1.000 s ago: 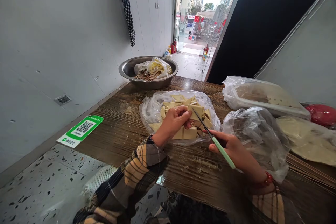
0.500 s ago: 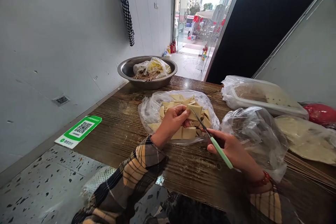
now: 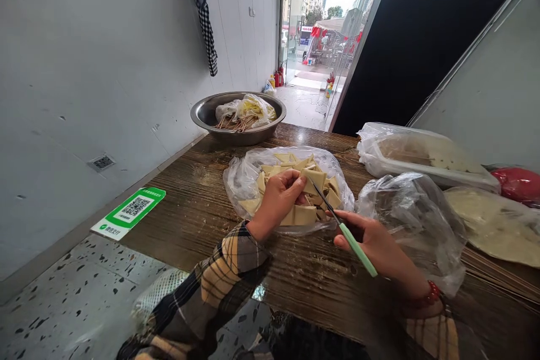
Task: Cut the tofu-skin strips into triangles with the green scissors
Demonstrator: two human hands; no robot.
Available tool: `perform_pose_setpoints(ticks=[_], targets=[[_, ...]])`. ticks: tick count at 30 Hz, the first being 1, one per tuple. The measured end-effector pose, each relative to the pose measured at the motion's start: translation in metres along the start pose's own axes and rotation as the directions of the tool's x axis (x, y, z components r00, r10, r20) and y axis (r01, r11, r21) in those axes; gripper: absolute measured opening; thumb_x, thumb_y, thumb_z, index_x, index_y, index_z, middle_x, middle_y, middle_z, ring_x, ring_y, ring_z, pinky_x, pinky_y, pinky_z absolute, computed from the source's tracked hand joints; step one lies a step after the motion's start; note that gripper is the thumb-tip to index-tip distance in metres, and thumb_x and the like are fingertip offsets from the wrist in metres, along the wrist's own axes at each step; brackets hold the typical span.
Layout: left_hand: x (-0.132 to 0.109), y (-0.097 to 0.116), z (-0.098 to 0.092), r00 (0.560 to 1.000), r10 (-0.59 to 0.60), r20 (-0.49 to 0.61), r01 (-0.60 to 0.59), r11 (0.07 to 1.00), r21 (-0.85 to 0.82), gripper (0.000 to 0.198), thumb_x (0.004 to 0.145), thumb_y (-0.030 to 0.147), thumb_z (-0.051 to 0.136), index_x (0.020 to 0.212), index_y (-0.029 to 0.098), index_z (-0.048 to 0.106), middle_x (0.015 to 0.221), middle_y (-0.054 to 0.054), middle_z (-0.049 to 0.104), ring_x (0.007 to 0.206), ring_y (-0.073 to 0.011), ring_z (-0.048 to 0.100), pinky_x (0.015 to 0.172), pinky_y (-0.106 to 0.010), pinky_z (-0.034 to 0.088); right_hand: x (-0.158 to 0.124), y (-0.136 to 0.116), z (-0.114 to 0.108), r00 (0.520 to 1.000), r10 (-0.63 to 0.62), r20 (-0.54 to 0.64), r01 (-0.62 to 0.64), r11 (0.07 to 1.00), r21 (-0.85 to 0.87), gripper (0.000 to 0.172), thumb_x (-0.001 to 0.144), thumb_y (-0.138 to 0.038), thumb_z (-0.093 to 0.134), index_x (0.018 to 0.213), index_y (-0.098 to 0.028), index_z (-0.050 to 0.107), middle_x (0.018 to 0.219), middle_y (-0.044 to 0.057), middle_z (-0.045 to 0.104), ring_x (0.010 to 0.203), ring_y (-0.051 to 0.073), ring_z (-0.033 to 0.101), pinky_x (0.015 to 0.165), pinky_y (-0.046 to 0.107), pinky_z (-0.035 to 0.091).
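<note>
Between the thumb and fingers of my left hand [image 3: 283, 194] is a pale, flat, square piece of tofu sheet [image 3: 314, 181], held up over the heap. My right hand [image 3: 375, 244] grips a small knife [image 3: 356, 248] with a mint-green handle. Its thin dark blade points up and left, and its tip meets the face of the held piece; whether it has gone in I cannot tell. Below both hands, more cut tofu sheet pieces [image 3: 301, 215] lie heaped on a spread clear plastic bag [image 3: 240, 177]. My left wrist and fingers hide part of the heap.
A metal basin [image 3: 202, 118] with skewers and bagged food stands at the table's far edge. At right are a crumpled plastic bag [image 3: 422, 219], a bagged white tray [image 3: 434, 171], round pale sheets [image 3: 493, 225] and thin sticks [image 3: 502, 275]. A green QR card [image 3: 130, 211] lies left.
The view has shifted very slightly. Both hands, the knife and the held piece keep nearly the same positions relative to one another.
</note>
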State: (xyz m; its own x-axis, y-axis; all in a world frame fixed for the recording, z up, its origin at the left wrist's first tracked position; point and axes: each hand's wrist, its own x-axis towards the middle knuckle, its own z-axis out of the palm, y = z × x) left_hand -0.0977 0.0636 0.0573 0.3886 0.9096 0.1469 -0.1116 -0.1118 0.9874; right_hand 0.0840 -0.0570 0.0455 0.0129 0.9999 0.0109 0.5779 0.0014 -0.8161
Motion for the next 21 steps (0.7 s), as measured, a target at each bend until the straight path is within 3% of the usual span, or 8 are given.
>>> perform_pose_setpoints(ticks=[11, 13, 17, 21], targets=[[0.0008, -0.0020, -0.0015, 0.998, 0.005, -0.061, -0.008, 0.999, -0.053, 0.029, 0.077, 0.044, 0.066, 0.079, 0.015, 0.060, 0.054, 0.003, 0.057, 0.046, -0.0087, 0.055, 0.047, -0.018, 0.045, 0.0015, 0.0055, 0.0013, 0.999, 0.041, 0.028, -0.040, 0.999, -0.024, 0.061, 0.077, -0.042, 0.069, 0.129, -0.010, 0.063, 0.087, 0.008, 0.074, 0.079, 0.025, 0.067, 0.072, 0.036, 0.053], [0.0005, -0.0023, -0.0007, 1.000, 0.004, -0.011, -0.004, 0.999, -0.036, 0.030, 0.078, 0.045, 0.066, 0.077, 0.015, 0.060, 0.054, 0.003, 0.056, 0.046, -0.0085, 0.054, 0.047, -0.018, 0.044, 0.0016, 0.0052, 0.0012, 0.999, 0.040, 0.031, -0.039, 0.999, -0.010, 0.059, 0.078, -0.042, 0.069, 0.128, -0.011, 0.063, 0.088, 0.008, 0.074, 0.081, 0.025, 0.067, 0.073, 0.036, 0.053], [-0.0001, -0.0039, -0.0003, 0.981, -0.007, 0.193, 0.001, 1.000, 0.031, 0.033, 0.082, 0.046, 0.061, 0.072, 0.015, 0.058, 0.052, 0.002, 0.056, 0.046, -0.0082, 0.052, 0.048, -0.018, 0.042, 0.0025, 0.0058, 0.0009, 0.998, 0.048, 0.037, -0.050, 0.998, 0.030, 0.061, 0.077, -0.042, 0.069, 0.129, -0.011, 0.062, 0.090, 0.007, 0.074, 0.082, 0.024, 0.067, 0.076, 0.036, 0.053], [-0.0004, -0.0039, -0.0010, 0.968, -0.034, 0.249, 0.020, 0.998, 0.062, 0.034, 0.083, 0.047, 0.060, 0.071, 0.015, 0.056, 0.056, 0.002, 0.055, 0.048, -0.0079, 0.052, 0.048, -0.018, 0.040, 0.0038, 0.0083, 0.0008, 0.999, 0.035, 0.014, -0.035, 0.999, 0.012, 0.063, 0.075, -0.042, 0.070, 0.128, -0.009, 0.063, 0.093, 0.010, 0.074, 0.085, 0.026, 0.067, 0.076, 0.037, 0.053]])
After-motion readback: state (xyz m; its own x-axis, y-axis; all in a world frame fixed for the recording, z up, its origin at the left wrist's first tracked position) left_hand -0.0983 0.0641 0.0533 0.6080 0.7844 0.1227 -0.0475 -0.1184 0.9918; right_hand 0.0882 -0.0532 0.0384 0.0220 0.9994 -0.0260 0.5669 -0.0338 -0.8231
